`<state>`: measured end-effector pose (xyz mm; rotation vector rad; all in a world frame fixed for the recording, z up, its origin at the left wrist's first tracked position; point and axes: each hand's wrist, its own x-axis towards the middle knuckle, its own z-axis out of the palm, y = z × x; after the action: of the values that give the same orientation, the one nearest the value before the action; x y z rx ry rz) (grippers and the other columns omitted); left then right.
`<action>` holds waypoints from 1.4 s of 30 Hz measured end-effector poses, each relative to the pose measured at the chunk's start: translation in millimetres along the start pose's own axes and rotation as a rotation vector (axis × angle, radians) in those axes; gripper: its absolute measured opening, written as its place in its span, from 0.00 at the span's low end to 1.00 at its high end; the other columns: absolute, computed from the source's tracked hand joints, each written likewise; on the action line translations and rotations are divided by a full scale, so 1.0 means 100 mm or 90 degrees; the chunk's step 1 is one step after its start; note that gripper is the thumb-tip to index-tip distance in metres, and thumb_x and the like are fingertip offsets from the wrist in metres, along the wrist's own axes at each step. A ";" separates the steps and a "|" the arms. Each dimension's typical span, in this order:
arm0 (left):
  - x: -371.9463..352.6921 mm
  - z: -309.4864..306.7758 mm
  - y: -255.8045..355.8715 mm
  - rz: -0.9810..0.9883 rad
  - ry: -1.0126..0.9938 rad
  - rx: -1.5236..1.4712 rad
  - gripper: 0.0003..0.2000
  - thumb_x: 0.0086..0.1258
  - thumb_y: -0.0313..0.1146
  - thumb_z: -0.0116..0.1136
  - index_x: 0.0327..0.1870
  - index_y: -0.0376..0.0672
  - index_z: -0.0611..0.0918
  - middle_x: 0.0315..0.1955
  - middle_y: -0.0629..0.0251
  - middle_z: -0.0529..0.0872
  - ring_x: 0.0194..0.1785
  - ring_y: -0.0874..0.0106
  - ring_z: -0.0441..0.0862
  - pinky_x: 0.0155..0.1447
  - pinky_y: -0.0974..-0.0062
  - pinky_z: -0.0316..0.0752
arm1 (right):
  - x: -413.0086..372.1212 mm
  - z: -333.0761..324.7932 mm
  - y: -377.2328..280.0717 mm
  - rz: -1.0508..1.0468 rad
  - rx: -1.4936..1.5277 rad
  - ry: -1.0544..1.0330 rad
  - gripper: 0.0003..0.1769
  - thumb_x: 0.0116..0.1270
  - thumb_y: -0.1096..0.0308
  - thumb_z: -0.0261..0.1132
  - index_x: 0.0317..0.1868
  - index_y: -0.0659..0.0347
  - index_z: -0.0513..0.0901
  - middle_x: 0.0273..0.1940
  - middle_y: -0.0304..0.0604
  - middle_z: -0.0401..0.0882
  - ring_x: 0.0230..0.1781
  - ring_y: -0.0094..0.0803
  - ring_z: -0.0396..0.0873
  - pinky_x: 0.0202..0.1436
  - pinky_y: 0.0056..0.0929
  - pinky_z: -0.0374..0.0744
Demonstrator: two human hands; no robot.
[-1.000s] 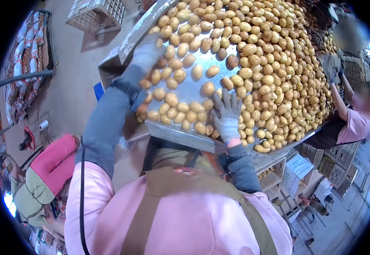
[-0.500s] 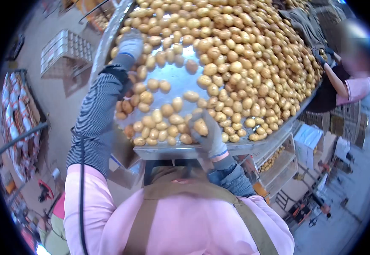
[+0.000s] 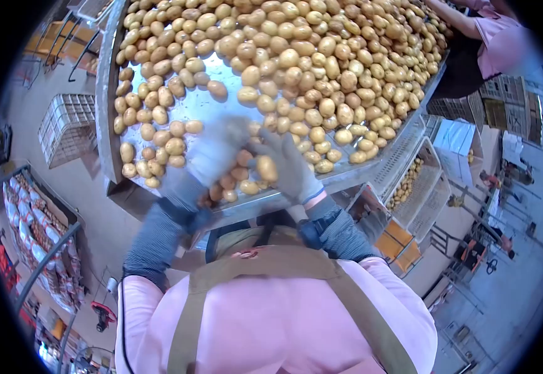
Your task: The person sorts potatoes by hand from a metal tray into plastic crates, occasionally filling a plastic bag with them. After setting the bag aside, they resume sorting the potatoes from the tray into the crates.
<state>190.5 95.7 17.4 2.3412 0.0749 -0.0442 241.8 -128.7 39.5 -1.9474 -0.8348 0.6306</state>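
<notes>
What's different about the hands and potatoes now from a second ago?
The left hand moved from near the tray's left wall rightward, close to the right hand. A potato is now by the right hand's fingers; I can't tell if it's gripped. The right hand stayed near the front edge, and the pile is still there.

The light was bright and fairly even. Pale glare lay on the bare metal of the table (image 3: 221,109), and small highlights shone on the potatoes (image 3: 352,81). Motion blur smeared the left hand (image 3: 218,149) badly and softened the right hand (image 3: 290,162) less. The floor (image 3: 508,215) at right looked cool and bluish. Strong distortion curved the outer parts, black filled the corners, and a hazy smudge covered part of a person (image 3: 491,43) at upper right
</notes>
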 end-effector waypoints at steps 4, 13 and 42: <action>0.44 0.28 0.41 0.115 0.041 -0.178 0.21 0.80 0.40 0.50 0.68 0.39 0.76 0.63 0.49 0.79 0.66 0.52 0.77 0.72 0.58 0.71 | -0.13 -0.14 -0.20 0.092 0.158 0.117 0.29 0.70 0.68 0.66 0.69 0.66 0.70 0.63 0.48 0.78 0.65 0.41 0.77 0.68 0.34 0.75; 1.35 0.46 0.52 0.201 0.152 0.269 0.19 0.68 0.47 0.63 0.57 0.54 0.85 0.67 0.59 0.77 0.72 0.49 0.69 0.73 0.49 0.65 | -0.55 -0.44 0.02 0.168 0.559 0.260 0.26 0.67 0.67 0.73 0.62 0.65 0.77 0.51 0.46 0.85 0.51 0.35 0.83 0.53 0.35 0.83; 2.56 0.77 1.34 0.149 -0.193 0.482 0.27 0.65 0.53 0.68 0.56 0.42 0.80 0.51 0.53 0.85 0.54 0.52 0.83 0.60 0.56 0.77 | -1.43 -0.99 0.07 0.091 -0.054 0.416 0.18 0.70 0.70 0.66 0.58 0.67 0.79 0.52 0.45 0.84 0.48 0.32 0.83 0.52 0.32 0.83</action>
<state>454.2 -42.1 45.1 3.0444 -0.4380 -0.3639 222.1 -292.7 93.2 -2.1145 -0.3167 0.0147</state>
